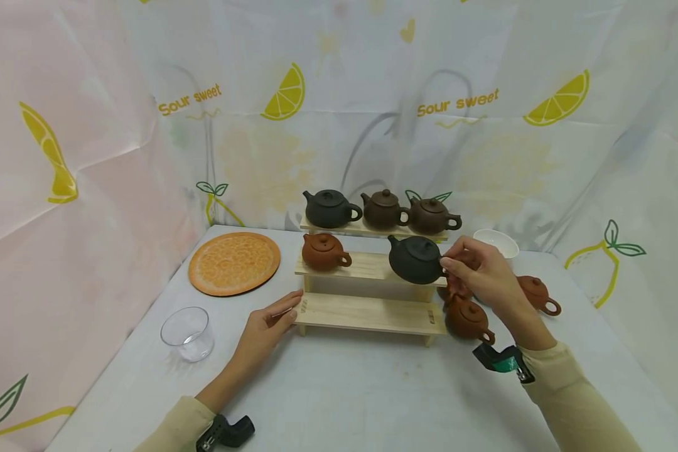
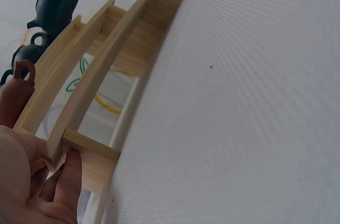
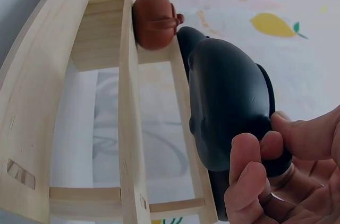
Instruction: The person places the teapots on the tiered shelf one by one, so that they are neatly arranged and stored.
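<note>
My right hand [image 1: 477,270] pinches the handle of a black teapot [image 1: 417,258], holding it up in front of the right end of the middle tier. In the right wrist view the same black teapot [image 3: 231,96] is close above the boards. A three-tier wooden stand [image 1: 367,312] has its lowest left end gripped by my left hand [image 1: 268,329]; in the left wrist view, fingers [image 2: 68,181] lie under the board's corner. On the middle tier sits a reddish-brown teapot [image 1: 323,252]. The top tier bears a black teapot [image 1: 330,209] and two dark brown teapots [image 1: 383,210].
Right of the stand are several reddish-brown teapots [image 1: 468,319], one of them [image 1: 537,294] farther right. A white bowl [image 1: 498,243] stands behind my right hand. To the left lie a round orange-patterned mat [image 1: 234,263] and a clear glass cup [image 1: 188,333]. Printed cloth hangs around the table.
</note>
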### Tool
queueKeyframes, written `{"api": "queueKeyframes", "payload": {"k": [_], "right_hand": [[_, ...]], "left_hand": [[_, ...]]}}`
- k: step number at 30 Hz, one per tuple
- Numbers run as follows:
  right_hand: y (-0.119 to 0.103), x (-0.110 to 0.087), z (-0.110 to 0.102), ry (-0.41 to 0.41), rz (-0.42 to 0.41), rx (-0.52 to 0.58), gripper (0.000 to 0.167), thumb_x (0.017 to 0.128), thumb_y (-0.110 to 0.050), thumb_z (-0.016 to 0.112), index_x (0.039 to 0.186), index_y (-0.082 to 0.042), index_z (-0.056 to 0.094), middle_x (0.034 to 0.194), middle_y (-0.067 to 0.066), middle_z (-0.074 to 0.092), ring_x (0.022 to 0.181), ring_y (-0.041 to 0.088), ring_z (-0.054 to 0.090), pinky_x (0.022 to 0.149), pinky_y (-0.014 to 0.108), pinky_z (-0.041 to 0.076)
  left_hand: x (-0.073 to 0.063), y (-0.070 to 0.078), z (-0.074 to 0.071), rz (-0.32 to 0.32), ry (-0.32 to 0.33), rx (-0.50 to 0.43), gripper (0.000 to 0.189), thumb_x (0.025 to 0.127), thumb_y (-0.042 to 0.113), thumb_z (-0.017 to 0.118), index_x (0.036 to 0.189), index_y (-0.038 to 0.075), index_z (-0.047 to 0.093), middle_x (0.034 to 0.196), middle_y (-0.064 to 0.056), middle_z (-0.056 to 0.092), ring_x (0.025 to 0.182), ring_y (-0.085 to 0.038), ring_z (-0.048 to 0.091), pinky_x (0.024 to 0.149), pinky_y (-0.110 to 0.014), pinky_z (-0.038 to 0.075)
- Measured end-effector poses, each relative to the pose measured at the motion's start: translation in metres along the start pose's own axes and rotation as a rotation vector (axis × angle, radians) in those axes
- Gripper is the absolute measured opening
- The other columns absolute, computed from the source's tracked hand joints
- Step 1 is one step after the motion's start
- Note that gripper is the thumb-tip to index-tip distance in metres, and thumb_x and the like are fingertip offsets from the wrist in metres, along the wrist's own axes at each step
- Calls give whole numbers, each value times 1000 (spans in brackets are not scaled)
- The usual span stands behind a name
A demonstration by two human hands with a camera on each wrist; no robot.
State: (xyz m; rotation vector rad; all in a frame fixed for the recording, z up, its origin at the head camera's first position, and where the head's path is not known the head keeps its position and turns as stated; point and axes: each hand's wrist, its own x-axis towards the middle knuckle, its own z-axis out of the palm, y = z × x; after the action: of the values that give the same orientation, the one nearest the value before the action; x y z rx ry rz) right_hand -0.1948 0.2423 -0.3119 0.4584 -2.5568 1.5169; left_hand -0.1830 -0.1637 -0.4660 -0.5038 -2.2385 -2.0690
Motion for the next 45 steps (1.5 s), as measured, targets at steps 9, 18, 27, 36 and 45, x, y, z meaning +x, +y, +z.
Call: {"api": "queueKeyframes", "payload": {"k": [9, 18, 27, 36, 45], "right_hand": [[2, 11, 11, 11, 11, 52, 15, 100, -4, 70, 108, 6, 62, 80, 28, 63, 60, 23, 61, 53, 33, 58], [7, 22, 23, 0, 56, 84, 15, 101, -2, 67, 110, 8, 61, 80, 29, 63, 60, 25, 63, 55, 34, 59], [10, 30, 36, -10, 67, 99, 13, 101, -2, 68, 110, 5, 63, 86, 30, 65, 63, 26, 63, 58, 30, 59], [15, 35, 49, -17, 21, 176, 10, 100, 4, 67, 106, 9, 62, 77, 22, 64, 60, 23, 63, 55, 31, 58], [21, 38, 58, -19, -31, 236, 8, 99, 5, 67, 103, 8, 62, 73, 17, 64, 57, 19, 63, 52, 30, 57]], "left_hand": [[0, 1, 0, -4, 4, -12, 39, 105, 11, 65, 140, -5, 62, 153, -11, 52, 144, -25, 43, 101, -24, 50], [0, -2, 0, 12, 5, -1, 38, 105, 13, 66, 140, -4, 63, 153, -10, 53, 145, -25, 42, 101, -24, 49], [-1, -1, 0, 10, 7, -8, 39, 104, 12, 66, 139, -5, 63, 152, -11, 53, 145, -25, 42, 101, -24, 49], [0, -3, -1, 1, 7, -9, 39, 104, 13, 67, 140, -4, 63, 152, -10, 53, 144, -25, 43, 101, -24, 50], [-1, -2, 0, 12, 1, -23, 39, 105, 12, 66, 139, -5, 63, 153, -11, 52, 144, -26, 43, 100, -25, 50]]}}
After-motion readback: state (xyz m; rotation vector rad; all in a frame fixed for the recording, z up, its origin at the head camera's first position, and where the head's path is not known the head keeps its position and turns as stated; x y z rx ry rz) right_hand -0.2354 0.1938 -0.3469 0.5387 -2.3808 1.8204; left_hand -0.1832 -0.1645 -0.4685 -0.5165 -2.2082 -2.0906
